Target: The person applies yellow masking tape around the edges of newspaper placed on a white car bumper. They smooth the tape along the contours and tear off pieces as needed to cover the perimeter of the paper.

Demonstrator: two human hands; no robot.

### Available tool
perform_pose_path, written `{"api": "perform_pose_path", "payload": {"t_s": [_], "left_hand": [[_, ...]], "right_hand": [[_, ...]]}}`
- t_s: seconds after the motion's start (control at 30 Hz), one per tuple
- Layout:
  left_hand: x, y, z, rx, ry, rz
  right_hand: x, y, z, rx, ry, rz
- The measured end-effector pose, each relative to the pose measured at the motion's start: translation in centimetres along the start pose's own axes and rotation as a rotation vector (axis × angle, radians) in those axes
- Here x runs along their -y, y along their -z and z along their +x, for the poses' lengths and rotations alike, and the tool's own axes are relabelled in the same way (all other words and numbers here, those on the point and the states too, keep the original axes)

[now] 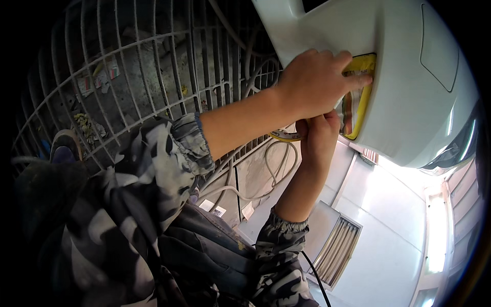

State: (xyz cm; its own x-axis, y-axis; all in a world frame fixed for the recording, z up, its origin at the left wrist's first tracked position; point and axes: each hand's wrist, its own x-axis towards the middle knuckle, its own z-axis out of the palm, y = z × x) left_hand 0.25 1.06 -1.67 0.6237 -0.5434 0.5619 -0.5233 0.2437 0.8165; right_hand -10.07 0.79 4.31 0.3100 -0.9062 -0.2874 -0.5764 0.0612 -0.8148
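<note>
My left hand point(314, 82) lies flat on a white car body panel point(409, 102), its fingertips pressing a strip of yellow masking tape point(364, 64) that frames a small opening in the panel. Just below, my right hand point(317, 135) is curled around a yellow tape roll point(283, 136), only the roll's edge showing past my left wrist. Both hands touch at the lower edge of the taped opening. Striped orange and white material shows inside the frame. Camouflage sleeves cover both forearms to the cuffs.
A white metal grating point(128, 61) covers the floor at the left, with litter beneath it and pale hoses point(266, 174) looped over it. A shoe point(64, 146) stands on the grating. A louvred vent point(337, 250) and bright light strips point(434, 230) are at the right.
</note>
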Motion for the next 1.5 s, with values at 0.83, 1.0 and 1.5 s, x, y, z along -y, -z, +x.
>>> {"api": "perform_pose_path", "payload": {"t_s": [0.83, 1.0, 1.5], "left_hand": [[0.2, -0.3, 0.4, -0.038, 0.124, 0.078], [2.0, 0.6, 0.2, -0.014, 0.191, -0.211], [1.9, 1.9, -3.2, 0.447, 0.333, -0.732]], "right_hand": [[0.4, -0.5, 0.1, 0.011, -0.027, -0.023], [1.8, 0.4, -0.7, -0.065, -0.069, -0.101], [0.2, 7.8, -7.0, -0.032, 0.2, -0.093]]}}
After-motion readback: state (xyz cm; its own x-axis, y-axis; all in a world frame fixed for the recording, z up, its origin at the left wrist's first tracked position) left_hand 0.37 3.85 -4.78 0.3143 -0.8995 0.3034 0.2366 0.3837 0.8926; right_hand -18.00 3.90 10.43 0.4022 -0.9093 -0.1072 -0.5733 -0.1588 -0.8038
